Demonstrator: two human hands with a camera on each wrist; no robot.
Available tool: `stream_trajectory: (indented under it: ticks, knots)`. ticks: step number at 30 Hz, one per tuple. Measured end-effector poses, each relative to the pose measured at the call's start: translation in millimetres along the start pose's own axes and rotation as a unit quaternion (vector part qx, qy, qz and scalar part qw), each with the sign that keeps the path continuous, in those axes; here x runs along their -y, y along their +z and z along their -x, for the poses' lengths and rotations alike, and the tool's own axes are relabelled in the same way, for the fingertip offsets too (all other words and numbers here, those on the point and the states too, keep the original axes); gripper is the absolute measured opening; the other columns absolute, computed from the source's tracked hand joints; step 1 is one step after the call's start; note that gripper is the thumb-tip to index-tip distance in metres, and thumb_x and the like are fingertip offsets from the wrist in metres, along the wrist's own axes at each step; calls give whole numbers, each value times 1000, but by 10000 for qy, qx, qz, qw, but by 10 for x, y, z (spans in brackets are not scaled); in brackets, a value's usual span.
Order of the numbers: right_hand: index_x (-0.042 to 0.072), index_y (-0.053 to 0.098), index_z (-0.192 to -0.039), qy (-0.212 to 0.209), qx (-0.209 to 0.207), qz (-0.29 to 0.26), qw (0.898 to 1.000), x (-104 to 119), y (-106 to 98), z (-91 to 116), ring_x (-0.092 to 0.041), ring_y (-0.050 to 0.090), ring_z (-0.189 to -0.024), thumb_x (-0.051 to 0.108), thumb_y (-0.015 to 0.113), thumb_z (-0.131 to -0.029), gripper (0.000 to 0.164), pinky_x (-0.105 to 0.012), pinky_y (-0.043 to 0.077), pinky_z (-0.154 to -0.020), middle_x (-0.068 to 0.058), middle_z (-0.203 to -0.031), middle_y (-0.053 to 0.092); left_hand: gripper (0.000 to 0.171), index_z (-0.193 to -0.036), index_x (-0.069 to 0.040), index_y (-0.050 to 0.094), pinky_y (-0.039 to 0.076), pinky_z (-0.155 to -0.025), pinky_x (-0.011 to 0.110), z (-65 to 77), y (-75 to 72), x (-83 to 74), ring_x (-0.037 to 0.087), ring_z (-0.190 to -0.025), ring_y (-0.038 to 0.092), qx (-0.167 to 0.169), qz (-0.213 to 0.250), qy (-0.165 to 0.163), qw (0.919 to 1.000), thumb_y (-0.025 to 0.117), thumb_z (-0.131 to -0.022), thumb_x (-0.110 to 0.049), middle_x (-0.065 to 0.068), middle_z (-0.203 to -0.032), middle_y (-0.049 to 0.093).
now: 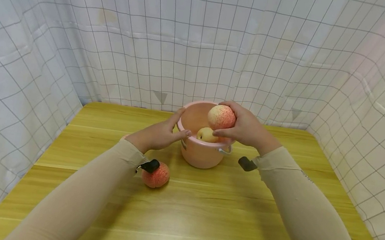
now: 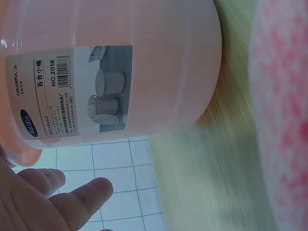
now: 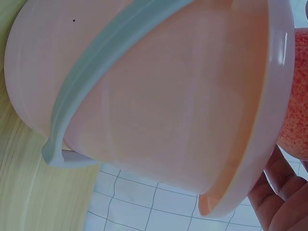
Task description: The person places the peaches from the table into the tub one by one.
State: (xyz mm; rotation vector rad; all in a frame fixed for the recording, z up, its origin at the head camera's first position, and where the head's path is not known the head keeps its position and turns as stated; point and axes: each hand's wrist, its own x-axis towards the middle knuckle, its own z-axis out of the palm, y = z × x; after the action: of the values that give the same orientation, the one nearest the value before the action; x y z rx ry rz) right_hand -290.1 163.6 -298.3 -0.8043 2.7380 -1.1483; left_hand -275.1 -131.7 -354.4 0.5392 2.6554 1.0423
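A pink bucket (image 1: 200, 155) stands upright on the table. Above its opening, my right hand (image 1: 246, 128) grips a yellow-and-red peach (image 1: 220, 117) between thumb and fingers. That peach (image 3: 297, 96) shows beyond the rim in the right wrist view. My left hand (image 1: 158, 133) rests at the bucket's left rim, thumb over the front edge, fingers fairly straight; in the left wrist view some fingers (image 2: 82, 202) reach past the labelled wall. Inside lies a pale yellow fruit (image 1: 206, 135) with a dark spot. A red peach (image 1: 156, 176) sits on the table below my left wrist.
The wooden table (image 1: 201, 218) meets white grid-patterned sheets (image 1: 208, 57) at the back and sides. A pale handle (image 3: 91, 62) hangs down the bucket's side. A sliver of another reddish thing (image 1: 125, 137) shows behind my left wrist, mostly hidden.
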Motion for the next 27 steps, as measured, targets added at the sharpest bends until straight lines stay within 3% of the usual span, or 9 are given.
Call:
stream_trajectory:
  ticks: [7, 13, 22, 27]
  knots:
    - [14, 51, -149, 11, 56, -247, 9997, -12, 2, -4, -31, 63, -123, 21, 94, -81, 81, -51, 56, -104, -12, -139, 63, 102, -167, -45, -9, 28, -126, 63, 0, 3, 5, 38, -158, 30, -14, -26, -24, 10000, 50, -94, -82, 10, -177, 16]
    - [8, 50, -152, -305, -10, -258, 9992, -16, -19, 11, -33, 51, -140, 23, 91, -85, 80, -52, 43, -118, -12, -153, 54, 102, -168, -44, -10, 27, -127, 64, 7, 2, 2, 38, -159, 28, 1, 15, -42, 10000, 51, -94, -81, 11, -177, 14]
    - [7, 50, -153, -325, -102, -204, 9992, -18, -22, 34, -31, 51, -140, 26, 89, -88, 78, -51, 43, -119, -10, -153, 55, 103, -167, -44, -11, 27, -126, 64, 6, -1, -10, 39, -159, 28, 27, -21, -103, 9999, 50, -93, -83, 10, -177, 13]
    - [8, 49, -154, -248, -110, -183, 9995, -41, -25, 45, -38, 50, -141, 29, 86, -91, 76, -56, 43, -118, -14, -156, 51, 104, -168, -43, -10, 26, -126, 64, -3, -3, -2, 39, -159, 28, 29, 2, -88, 10000, 50, -93, -84, 10, -177, 13]
